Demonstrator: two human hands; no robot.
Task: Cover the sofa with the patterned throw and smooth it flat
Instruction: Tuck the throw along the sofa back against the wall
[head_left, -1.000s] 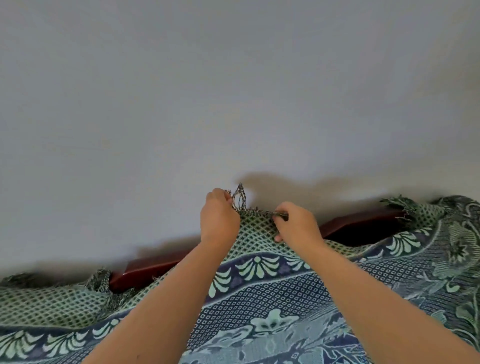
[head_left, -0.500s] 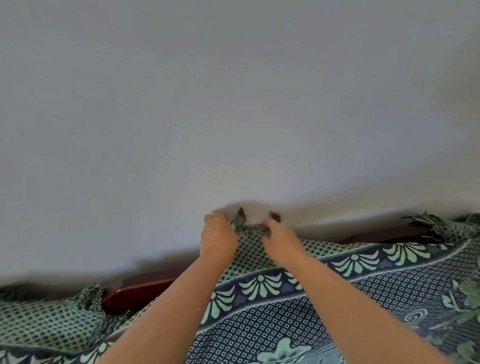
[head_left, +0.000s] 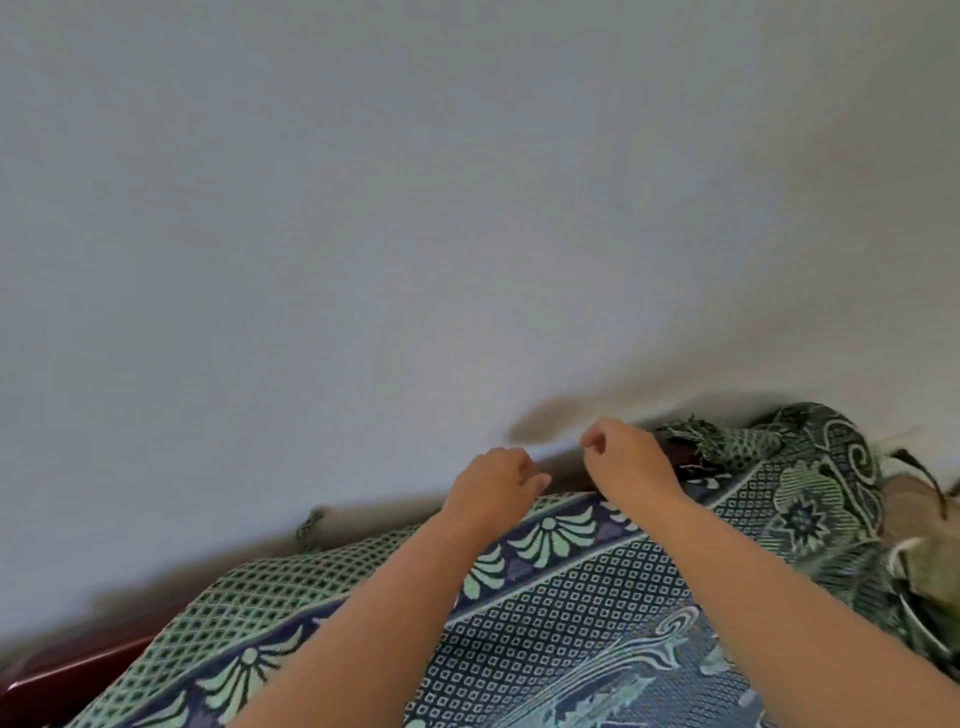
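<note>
The patterned throw, green and navy with fan and diamond borders, lies over the top of the sofa back. The sofa's dark red frame shows bare at the lower left. My left hand hovers at the throw's upper edge with fingers loosely curled, and nothing shows in them. My right hand is slightly higher, close to the wall, also curled on nothing. To its right the throw is bunched into a rumpled hump with a tangled fringe.
A plain pale wall rises directly behind the sofa back and fills most of the view. A tassel sticks up from the throw's edge on the left. Something beige shows past the hump at the far right.
Both hands have let go of the fringed edge they were pinching, and it has dropped behind the sofa back. The view and hands have shifted right toward the bunched part.
</note>
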